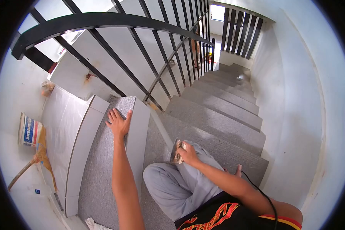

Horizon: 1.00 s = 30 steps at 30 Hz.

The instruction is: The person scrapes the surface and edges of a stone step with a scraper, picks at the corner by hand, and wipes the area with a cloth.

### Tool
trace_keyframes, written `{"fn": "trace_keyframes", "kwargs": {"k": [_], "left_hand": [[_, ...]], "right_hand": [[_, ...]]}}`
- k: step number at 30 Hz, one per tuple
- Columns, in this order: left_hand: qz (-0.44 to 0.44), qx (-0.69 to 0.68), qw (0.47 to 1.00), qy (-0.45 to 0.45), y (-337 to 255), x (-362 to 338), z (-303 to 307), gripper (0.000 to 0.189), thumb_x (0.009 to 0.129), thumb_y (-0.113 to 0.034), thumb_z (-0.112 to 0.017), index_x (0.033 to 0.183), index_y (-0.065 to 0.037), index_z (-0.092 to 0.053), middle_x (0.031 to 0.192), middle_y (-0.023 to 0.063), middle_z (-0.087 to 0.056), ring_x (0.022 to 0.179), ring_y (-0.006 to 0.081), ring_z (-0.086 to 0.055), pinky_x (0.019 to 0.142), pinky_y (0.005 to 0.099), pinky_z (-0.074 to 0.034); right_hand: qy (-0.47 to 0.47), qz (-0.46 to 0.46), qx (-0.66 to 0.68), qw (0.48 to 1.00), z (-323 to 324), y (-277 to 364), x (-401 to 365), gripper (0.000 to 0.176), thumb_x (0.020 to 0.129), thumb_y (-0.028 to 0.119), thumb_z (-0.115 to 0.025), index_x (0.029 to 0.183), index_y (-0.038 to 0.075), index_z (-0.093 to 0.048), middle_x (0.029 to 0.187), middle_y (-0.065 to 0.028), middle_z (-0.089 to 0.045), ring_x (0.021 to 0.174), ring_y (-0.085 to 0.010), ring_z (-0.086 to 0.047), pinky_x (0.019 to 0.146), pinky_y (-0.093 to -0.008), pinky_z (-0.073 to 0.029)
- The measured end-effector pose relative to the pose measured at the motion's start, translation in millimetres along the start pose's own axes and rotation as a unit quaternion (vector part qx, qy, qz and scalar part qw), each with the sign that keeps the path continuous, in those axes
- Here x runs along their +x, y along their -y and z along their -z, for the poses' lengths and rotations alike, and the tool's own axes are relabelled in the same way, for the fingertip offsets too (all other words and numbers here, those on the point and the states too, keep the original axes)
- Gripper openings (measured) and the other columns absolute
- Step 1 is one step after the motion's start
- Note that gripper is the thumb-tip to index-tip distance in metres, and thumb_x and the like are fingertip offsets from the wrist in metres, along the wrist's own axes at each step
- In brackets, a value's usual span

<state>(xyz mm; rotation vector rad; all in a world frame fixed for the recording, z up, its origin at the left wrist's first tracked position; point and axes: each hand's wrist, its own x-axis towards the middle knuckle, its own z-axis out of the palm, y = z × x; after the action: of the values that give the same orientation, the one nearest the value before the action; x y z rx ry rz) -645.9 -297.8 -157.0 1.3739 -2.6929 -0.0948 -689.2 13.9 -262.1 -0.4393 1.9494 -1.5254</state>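
My left hand lies with fingers spread on a grey speckled stair tread, close to its pale front edge. Held over my right knee, my right hand is closed around a scraper. The scraper looks stained and has a wide, flat grey blade. My grey trousers show below it, the legs bent on the stairs. To the left of my left hand is a light grey riser with a smooth tile step above it.
A black metal railing curves above the left hand. More steps descend to a slatted barrier. A white and blue bucket and a wooden stick stand at left. A white cloth lies near me. A black cable crosses my right arm.
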Motion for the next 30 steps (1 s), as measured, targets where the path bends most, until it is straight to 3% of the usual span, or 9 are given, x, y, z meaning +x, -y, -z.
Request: {"fn": "trace_keyframes", "kwargs": {"k": [6,11,13,17,19,21,23,25,30], "left_hand": [[0.012,0.007,1.000,0.001,-3.2,-0.3,1.1,0.103,0.081,-0.076,-0.033,0.144,0.005,-0.021,0.152,0.0208,-0.017,0.143,0.0318,-0.011,0.111,0.0576,-0.005],[0.005,0.001,1.000,0.001,-3.2,-0.1,3.4,0.103,0.081,-0.076,-0.033,0.144,0.004,-0.021,0.152,0.0210,-0.016,0.143,0.0320,-0.010,0.110,0.0587,-0.004],[0.011,-0.003,1.000,-0.007,-2.9,1.4,2.1,0.104,0.080,-0.077,-0.034,0.144,0.004,-0.021,0.152,0.0212,-0.016,0.143,0.0322,-0.010,0.110,0.0590,-0.004],[0.004,-0.015,1.000,-0.011,-28.4,-6.7,-2.8,0.105,0.080,-0.076,-0.038,0.143,0.006,-0.020,0.152,0.0225,-0.015,0.142,0.0341,-0.009,0.109,0.0616,-0.004],[-0.174,-0.020,0.977,-0.125,-50.5,-25.4,-20.8,0.092,0.081,-0.072,-0.044,0.135,0.003,-0.041,0.141,0.0233,-0.039,0.135,0.0361,-0.032,0.107,0.0565,-0.022],[-0.220,-0.227,0.908,0.274,-85.1,-58.2,26.2,0.069,0.086,-0.060,-0.050,0.120,-0.001,-0.059,0.121,0.0211,-0.058,0.118,0.0306,-0.053,0.099,0.0424,-0.040],[-0.248,-0.334,0.856,0.307,-101.8,-103.1,17.7,0.047,0.086,-0.046,-0.059,0.103,-0.003,-0.068,0.101,0.0180,-0.068,0.099,0.0297,-0.064,0.088,0.0343,-0.048],[-0.266,-0.390,0.877,0.086,-95.8,-147.2,2.3,0.042,0.085,-0.043,-0.061,0.105,-0.006,-0.068,0.101,0.0166,-0.068,0.096,0.0324,-0.064,0.086,0.0366,-0.049],[-0.002,-0.284,0.959,-0.003,-15.2,-282.0,-15.6,0.057,0.085,-0.037,-0.063,0.127,-0.001,-0.050,0.135,0.0300,-0.040,0.126,0.0445,-0.037,0.105,0.0490,-0.029]], "right_hand": [[-0.057,0.044,-0.035,0.997,-0.6,12.7,-6.7,0.052,0.071,0.022,-0.060,0.109,-0.013,-0.054,0.092,-0.0313,-0.062,0.093,-0.0414,-0.062,0.080,-0.0416,-0.047],[0.044,-0.006,0.007,0.999,2.7,5.0,-0.7,0.052,0.072,0.023,-0.060,0.109,-0.012,-0.055,0.093,-0.0313,-0.062,0.091,-0.0416,-0.061,0.080,-0.0420,-0.047],[0.000,0.017,-0.035,0.999,-5.8,-15.1,5.0,0.056,0.072,0.025,-0.059,0.112,-0.014,-0.054,0.100,-0.0328,-0.060,0.098,-0.0436,-0.059,0.087,-0.0425,-0.045],[-0.108,0.134,-0.099,0.980,-18.1,-24.2,5.9,0.036,0.073,0.020,-0.057,0.094,-0.008,-0.057,0.078,-0.0268,-0.062,0.076,-0.0358,-0.062,0.074,-0.0410,-0.047],[-0.031,0.054,-0.090,0.994,-7.9,-4.5,1.0,0.053,0.072,0.025,-0.058,0.110,-0.012,-0.055,0.101,-0.0320,-0.061,0.098,-0.0448,-0.058,0.089,-0.0437,-0.044],[0.017,0.020,-0.061,0.998,-5.2,1.7,4.8,0.040,0.072,0.020,-0.057,0.100,-0.008,-0.059,0.094,-0.0284,-0.062,0.090,-0.0426,-0.060,0.083,-0.0429,-0.046],[0.006,0.016,-0.018,1.000,-5.0,10.9,0.6,0.027,0.072,0.015,-0.057,0.090,-0.006,-0.058,0.083,-0.0226,-0.063,0.082,-0.0368,-0.061,0.077,-0.0409,-0.046],[-0.049,0.062,0.059,0.995,-4.1,0.1,4.2,0.023,0.072,0.010,-0.056,0.089,-0.005,-0.059,0.081,-0.0192,-0.064,0.076,-0.0326,-0.061,0.073,-0.0397,-0.047],[0.044,-0.039,0.231,0.971,16.9,18.2,-8.9,0.014,0.077,0.010,-0.054,0.084,-0.001,-0.057,0.074,-0.0086,-0.060,0.068,-0.0164,-0.059,0.060,-0.0298,-0.047]]}}
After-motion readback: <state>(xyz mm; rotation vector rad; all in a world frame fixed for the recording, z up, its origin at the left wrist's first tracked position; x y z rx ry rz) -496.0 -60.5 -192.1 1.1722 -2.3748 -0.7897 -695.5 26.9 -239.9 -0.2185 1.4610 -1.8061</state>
